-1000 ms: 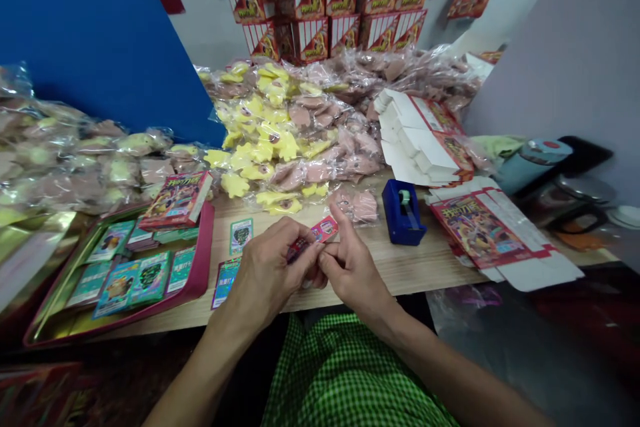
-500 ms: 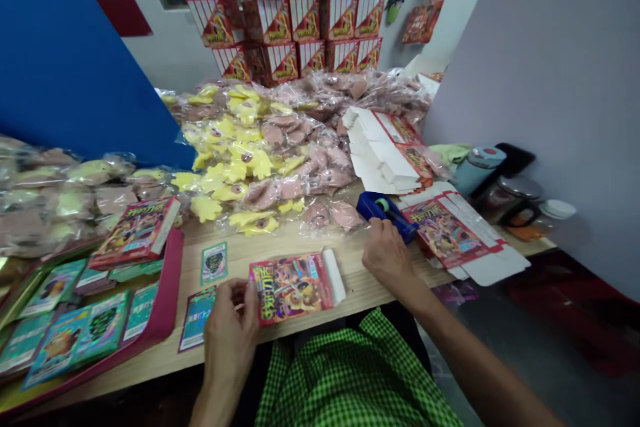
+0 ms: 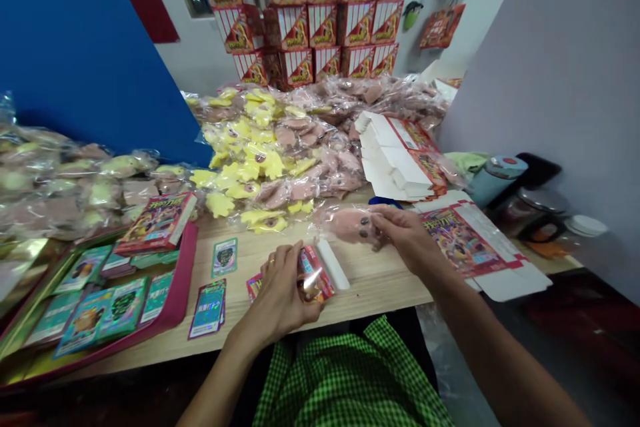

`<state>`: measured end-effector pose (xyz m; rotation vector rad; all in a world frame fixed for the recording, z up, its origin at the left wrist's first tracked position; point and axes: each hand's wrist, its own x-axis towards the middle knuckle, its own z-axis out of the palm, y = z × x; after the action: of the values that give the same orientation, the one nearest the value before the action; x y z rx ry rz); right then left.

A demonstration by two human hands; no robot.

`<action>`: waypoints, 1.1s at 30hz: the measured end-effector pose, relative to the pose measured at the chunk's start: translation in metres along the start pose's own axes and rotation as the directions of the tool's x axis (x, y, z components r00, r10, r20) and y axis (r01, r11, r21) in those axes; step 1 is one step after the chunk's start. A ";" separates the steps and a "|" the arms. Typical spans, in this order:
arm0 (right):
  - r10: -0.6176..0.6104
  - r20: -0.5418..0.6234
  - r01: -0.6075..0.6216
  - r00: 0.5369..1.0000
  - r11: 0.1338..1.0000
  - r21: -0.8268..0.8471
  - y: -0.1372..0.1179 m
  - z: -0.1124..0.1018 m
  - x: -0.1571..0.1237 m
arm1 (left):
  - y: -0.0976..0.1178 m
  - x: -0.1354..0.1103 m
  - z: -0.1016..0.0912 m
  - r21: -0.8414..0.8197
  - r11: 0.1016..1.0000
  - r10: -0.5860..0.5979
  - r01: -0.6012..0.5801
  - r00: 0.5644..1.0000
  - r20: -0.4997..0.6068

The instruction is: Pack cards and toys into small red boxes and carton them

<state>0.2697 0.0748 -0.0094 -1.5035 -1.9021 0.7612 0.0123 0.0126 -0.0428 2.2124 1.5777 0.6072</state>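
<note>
I have my left hand [image 3: 280, 287] curved over the red box [image 3: 316, 277] near the table's [image 3: 385, 283] front edge, fingers on the far side, thumb on the near side, gripping across it. The box's long axis runs left to right, its white flap [image 3: 334, 265] at the right end. My right hand [image 3: 407, 237] pinches the bagged pink toy [image 3: 347, 223] narrowly by its right end, beyond the box; the toy lies lengthwise sideways, eyes toward my fingertips.
</note>
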 end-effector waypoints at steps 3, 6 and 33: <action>0.017 0.144 -0.094 0.989 0.830 0.550 -0.004 -0.011 -0.010 | 0.000 -0.004 -0.007 -0.029 0.999 0.037 -0.040 0.996 -0.086; 0.073 0.176 -0.186 0.982 0.567 0.802 -0.006 -0.021 -0.012 | 0.000 -0.004 -0.015 -0.014 1.000 0.002 -0.004 0.991 -0.133; -0.612 0.211 0.646 0.762 0.697 -0.311 -0.101 -0.003 -0.029 | 0.035 -0.007 -0.019 -0.040 0.981 0.144 -0.190 0.849 -0.508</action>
<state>0.2124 0.0266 0.0649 -0.8730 -2.5219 0.1515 0.0279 -0.0045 -0.0093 2.2526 1.5441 1.3775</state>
